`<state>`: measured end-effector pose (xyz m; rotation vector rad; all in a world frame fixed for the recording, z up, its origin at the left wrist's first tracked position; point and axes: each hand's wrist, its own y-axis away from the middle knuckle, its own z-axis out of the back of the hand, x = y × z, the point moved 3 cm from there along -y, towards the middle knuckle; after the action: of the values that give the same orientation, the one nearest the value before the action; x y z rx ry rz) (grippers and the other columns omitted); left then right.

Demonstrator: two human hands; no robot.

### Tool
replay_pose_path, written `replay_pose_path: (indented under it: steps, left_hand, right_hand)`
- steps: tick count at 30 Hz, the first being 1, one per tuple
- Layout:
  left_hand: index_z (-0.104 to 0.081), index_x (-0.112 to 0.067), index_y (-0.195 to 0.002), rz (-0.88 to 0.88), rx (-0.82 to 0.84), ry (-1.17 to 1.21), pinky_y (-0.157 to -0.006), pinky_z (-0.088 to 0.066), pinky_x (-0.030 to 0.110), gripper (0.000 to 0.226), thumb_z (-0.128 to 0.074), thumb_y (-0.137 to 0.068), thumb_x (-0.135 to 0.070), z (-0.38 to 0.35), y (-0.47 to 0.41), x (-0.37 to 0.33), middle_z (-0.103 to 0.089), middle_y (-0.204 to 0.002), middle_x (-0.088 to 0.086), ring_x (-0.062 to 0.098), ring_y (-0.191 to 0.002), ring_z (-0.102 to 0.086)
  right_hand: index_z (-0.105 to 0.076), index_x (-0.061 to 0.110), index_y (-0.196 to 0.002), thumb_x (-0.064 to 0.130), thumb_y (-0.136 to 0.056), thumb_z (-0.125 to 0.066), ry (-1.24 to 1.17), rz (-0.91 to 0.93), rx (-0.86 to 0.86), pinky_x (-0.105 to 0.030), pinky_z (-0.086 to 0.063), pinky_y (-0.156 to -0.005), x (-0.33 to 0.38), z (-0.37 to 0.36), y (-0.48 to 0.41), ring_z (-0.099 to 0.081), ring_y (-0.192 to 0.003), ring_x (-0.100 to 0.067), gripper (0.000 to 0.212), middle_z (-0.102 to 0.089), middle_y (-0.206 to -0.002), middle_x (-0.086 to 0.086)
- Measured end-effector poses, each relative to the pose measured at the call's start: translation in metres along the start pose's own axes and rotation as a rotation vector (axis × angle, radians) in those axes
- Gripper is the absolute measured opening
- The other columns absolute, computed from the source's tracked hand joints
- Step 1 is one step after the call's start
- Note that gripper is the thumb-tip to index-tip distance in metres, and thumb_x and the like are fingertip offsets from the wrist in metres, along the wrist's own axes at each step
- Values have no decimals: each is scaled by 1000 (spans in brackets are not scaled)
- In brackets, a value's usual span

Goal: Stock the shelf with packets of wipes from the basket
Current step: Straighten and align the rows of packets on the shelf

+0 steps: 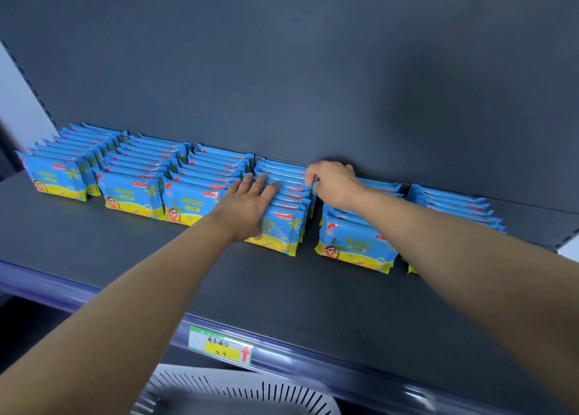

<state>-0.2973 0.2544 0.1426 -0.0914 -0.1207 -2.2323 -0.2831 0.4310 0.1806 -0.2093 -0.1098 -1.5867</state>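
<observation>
On a shelf point(282, 295), the left hand point(250, 201) is lying flat on a row of packets point(283, 229) while the right hand point(332, 179) is pinching one rear packet point(291, 181).

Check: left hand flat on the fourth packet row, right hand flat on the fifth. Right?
No. The left hand does lie flat on the fourth row, but the right hand is curled, pinching a packet at that row's back end. The head view shows it.

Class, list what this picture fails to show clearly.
Head view only.
1. Basket: cut by the bottom edge; contents unseen.
2. Price label: print too small, blurred.
3. Rightmost row of packets: front hidden behind the right forearm.
4. Fourth row's front packet: partly covered by the left hand.
</observation>
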Motion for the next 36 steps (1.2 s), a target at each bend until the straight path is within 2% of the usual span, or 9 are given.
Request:
replay_pose_path:
  steps: [3,7,11,15,18,21,30,33,36]
  left_hand:
    - [10,-20,-148,-16,-4,-19,-117,0,42,103,-68,-81,-32,-3,1,0,10,-157,9,31,-144,6]
    - [10,-18,-148,-28,2,-24,-117,1,42,101,-65,-83,-33,-3,1,1,12,-157,7,29,-144,7]
    - [12,-17,-148,-35,5,-21,-118,1,42,101,-65,-84,-33,-4,1,1,13,-157,6,28,-144,9]
    - [12,-16,-148,-46,4,-26,-118,1,42,101,-65,-84,-32,-3,1,1,13,-157,6,27,-144,10]
    - [13,-15,-148,-47,8,-30,-119,1,42,102,-65,-84,-31,-3,0,0,14,-157,6,27,-144,10]
    - [14,-15,-147,-48,10,-27,-118,2,41,101,-64,-85,-30,-4,0,0,15,-156,6,27,-144,11]
    - [16,-16,-147,-50,16,-25,-118,6,40,100,-62,-86,-30,-5,0,1,16,-156,5,26,-144,13]
    - [16,-17,-147,-52,17,-24,-118,6,40,100,-62,-86,-30,-5,0,1,16,-156,4,25,-144,13]
    - [15,-17,-147,-50,17,-33,-118,6,39,99,-62,-86,-30,-6,-1,2,16,-156,3,25,-144,13]
  right_hand:
    - [-61,15,-96,-2,-88,-48,28,-2,-39,-35,-38,-93,2,-1,-2,-56,-97,-26,23,-64,-103,-5]
    - [-66,8,-91,-7,-86,-49,116,3,-29,-39,-46,-91,8,0,-2,-60,-94,-26,23,-68,-99,-9]
    - [-59,9,-87,-15,-81,-44,118,-6,-7,-37,-45,-91,10,3,1,-58,-97,-29,29,-65,-101,-12]
    - [-55,8,-82,-14,-83,-41,10,-21,31,-34,-44,-83,3,2,1,-57,-93,-30,26,-64,-100,-15]
    - [-65,5,-94,-10,-85,-43,-148,-80,-10,-38,-49,-91,-7,9,-3,-60,-100,-30,28,-66,-106,-12]
    - [-69,7,-92,-4,-85,-47,-126,-124,-19,-41,-51,-89,-12,14,-4,-62,-96,-31,26,-69,-100,-12]
    - [-69,16,-87,-6,-84,-47,13,-148,-50,-41,-40,-97,-5,9,-4,-60,-95,-25,31,-70,-96,-4]
    - [-69,18,-86,-4,-85,-47,9,-135,-47,-39,-38,-96,-7,9,-3,-60,-93,-24,32,-70,-95,-2]
    - [-63,18,-73,-3,-86,-44,3,-122,-46,-36,-34,-90,-10,12,1,-57,-89,-24,31,-67,-88,0]
